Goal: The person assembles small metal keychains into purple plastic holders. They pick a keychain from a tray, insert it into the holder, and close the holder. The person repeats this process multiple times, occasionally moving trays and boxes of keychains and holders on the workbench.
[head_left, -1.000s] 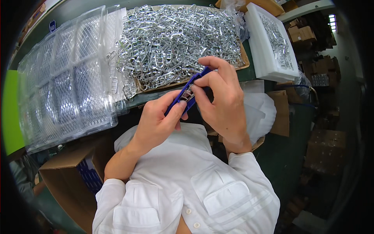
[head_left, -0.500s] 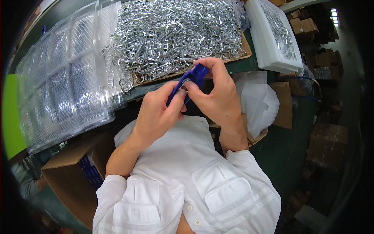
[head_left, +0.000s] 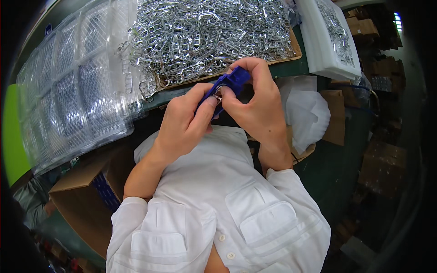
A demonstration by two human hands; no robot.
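Between both hands, above my lap, is a blue plastic piece (head_left: 237, 78), long and tilted, with a small shiny metal part (head_left: 219, 93) at its middle. My left hand (head_left: 186, 116) grips its lower left end, thumb pressed near the metal part. My right hand (head_left: 255, 100) has its fingers curled round the upper right end, and its thumb presses at the metal part too. The fingers hide much of the piece, so how the metal sits in it cannot be made out. Just beyond the hands lies a large heap of shiny bent-wire metal parts (head_left: 205, 38).
Clear plastic blister trays (head_left: 68, 86) lie to the left of the heap. The heap rests on cardboard (head_left: 296, 45). At the right stand a white foam block (head_left: 321, 38) bearing more metal parts and a white foam sheet (head_left: 307, 113). A cardboard box (head_left: 82, 195) is at the lower left.
Both hands and the blue piece appear slightly higher in the picture, and the view has shifted a little. My right thumb has moved slightly at the metal part; both hands keep their hold.
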